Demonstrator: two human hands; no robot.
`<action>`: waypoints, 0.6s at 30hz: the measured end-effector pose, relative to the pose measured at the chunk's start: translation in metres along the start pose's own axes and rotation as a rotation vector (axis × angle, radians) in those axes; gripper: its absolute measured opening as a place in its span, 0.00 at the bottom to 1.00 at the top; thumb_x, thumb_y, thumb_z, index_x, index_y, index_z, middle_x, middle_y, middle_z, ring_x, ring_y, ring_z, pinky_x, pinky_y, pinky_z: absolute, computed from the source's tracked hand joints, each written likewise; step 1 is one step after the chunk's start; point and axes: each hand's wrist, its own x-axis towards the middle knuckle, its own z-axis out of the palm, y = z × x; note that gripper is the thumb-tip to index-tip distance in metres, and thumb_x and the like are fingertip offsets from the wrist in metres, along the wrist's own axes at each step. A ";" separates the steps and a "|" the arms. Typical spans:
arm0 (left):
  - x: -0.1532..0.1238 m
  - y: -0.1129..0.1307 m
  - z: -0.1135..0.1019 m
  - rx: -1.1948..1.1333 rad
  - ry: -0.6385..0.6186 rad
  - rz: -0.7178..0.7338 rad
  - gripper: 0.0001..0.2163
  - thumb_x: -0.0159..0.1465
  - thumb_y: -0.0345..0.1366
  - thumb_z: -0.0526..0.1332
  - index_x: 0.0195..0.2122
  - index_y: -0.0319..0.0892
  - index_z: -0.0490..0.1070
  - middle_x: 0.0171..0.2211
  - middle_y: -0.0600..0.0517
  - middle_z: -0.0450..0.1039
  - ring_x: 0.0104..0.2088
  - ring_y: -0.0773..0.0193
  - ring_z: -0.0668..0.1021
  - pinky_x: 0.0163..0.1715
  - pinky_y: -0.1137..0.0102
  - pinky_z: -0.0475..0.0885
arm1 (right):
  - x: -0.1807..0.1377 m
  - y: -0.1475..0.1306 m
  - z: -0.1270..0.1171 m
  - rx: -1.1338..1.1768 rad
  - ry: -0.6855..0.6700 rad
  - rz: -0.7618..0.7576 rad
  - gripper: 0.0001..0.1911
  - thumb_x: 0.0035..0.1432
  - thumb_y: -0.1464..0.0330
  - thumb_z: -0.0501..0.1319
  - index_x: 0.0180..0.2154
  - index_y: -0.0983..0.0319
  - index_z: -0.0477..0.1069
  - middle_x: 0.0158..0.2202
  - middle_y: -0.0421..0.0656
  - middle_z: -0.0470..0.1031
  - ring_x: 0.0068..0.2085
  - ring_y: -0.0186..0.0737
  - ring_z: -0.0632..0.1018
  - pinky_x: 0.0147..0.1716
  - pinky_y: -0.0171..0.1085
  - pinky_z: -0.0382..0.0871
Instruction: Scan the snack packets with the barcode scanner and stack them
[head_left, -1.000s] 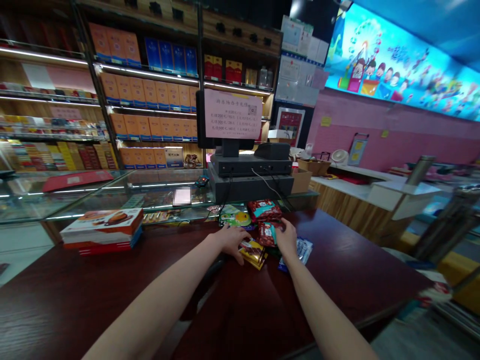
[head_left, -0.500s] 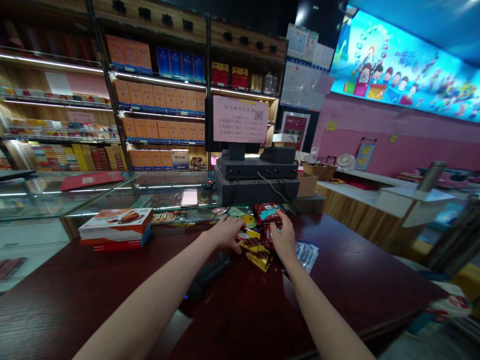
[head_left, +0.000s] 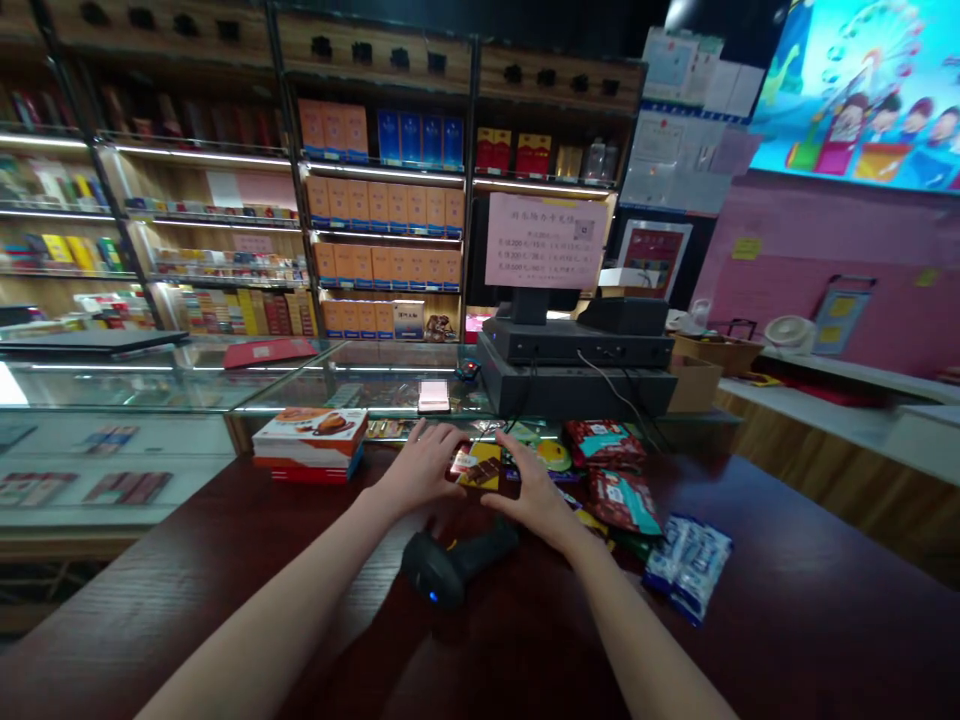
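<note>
A yellow chocolate bar packet point(head_left: 481, 468) with a brown chocolate picture is flanked by my two hands over the dark table. My left hand point(head_left: 426, 466) curls around its left side, thumb at the near edge. My right hand point(head_left: 531, 492) closes on its right side, fingers curved over the far edge. Whether more packets lie under it is hidden. Nearer to me lies a black barcode scanner point(head_left: 442, 568) with a blue light. Brown-red snack bags point(head_left: 621, 500) with turquoise patches lie right of my right hand, beside blue-and-white sachets point(head_left: 691, 565).
Stacked orange-and-white boxes point(head_left: 311, 440) stand left of my hands. Behind is a glass display counter point(head_left: 360, 375) with a dark cash register point(head_left: 577, 370) and a paper sign point(head_left: 544, 240). Other colourful packets point(head_left: 551, 455) lie below the register.
My view has turned left. Both hands have shifted left across the table and come closer together, bringing the yellow packet away from the brown-red bags. The scanner is now uncovered.
</note>
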 end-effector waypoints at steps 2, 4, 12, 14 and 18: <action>-0.012 -0.008 -0.001 -0.003 0.048 -0.029 0.30 0.55 0.48 0.70 0.56 0.47 0.64 0.55 0.48 0.68 0.58 0.50 0.70 0.66 0.49 0.49 | 0.006 -0.004 0.010 -0.020 -0.035 -0.045 0.49 0.50 0.62 0.72 0.69 0.52 0.52 0.66 0.48 0.64 0.66 0.53 0.65 0.65 0.55 0.58; -0.023 -0.014 -0.001 -0.011 0.101 -0.049 0.31 0.54 0.46 0.71 0.56 0.47 0.64 0.55 0.47 0.68 0.58 0.50 0.70 0.66 0.47 0.51 | 0.011 -0.006 0.020 -0.041 -0.047 -0.080 0.47 0.51 0.64 0.71 0.68 0.54 0.53 0.65 0.49 0.65 0.65 0.53 0.66 0.64 0.56 0.59; -0.051 -0.030 0.015 -0.059 0.274 -0.082 0.35 0.51 0.42 0.75 0.60 0.51 0.65 0.53 0.47 0.65 0.55 0.49 0.69 0.60 0.46 0.63 | 0.013 -0.014 0.037 -0.177 -0.065 -0.203 0.43 0.56 0.64 0.68 0.68 0.55 0.53 0.64 0.50 0.67 0.64 0.53 0.68 0.64 0.59 0.59; -0.055 -0.031 0.020 -0.084 0.292 -0.097 0.36 0.52 0.41 0.74 0.62 0.55 0.63 0.54 0.47 0.63 0.54 0.50 0.69 0.59 0.48 0.65 | 0.011 -0.016 0.036 -0.201 -0.069 -0.225 0.43 0.56 0.65 0.68 0.68 0.56 0.53 0.63 0.51 0.67 0.63 0.54 0.69 0.63 0.58 0.61; -0.061 -0.032 0.029 -0.214 0.320 -0.121 0.42 0.56 0.38 0.72 0.68 0.57 0.53 0.56 0.46 0.61 0.57 0.51 0.69 0.59 0.51 0.68 | 0.008 -0.020 0.035 -0.216 -0.059 -0.245 0.42 0.56 0.65 0.68 0.68 0.57 0.54 0.61 0.51 0.68 0.62 0.54 0.70 0.61 0.57 0.65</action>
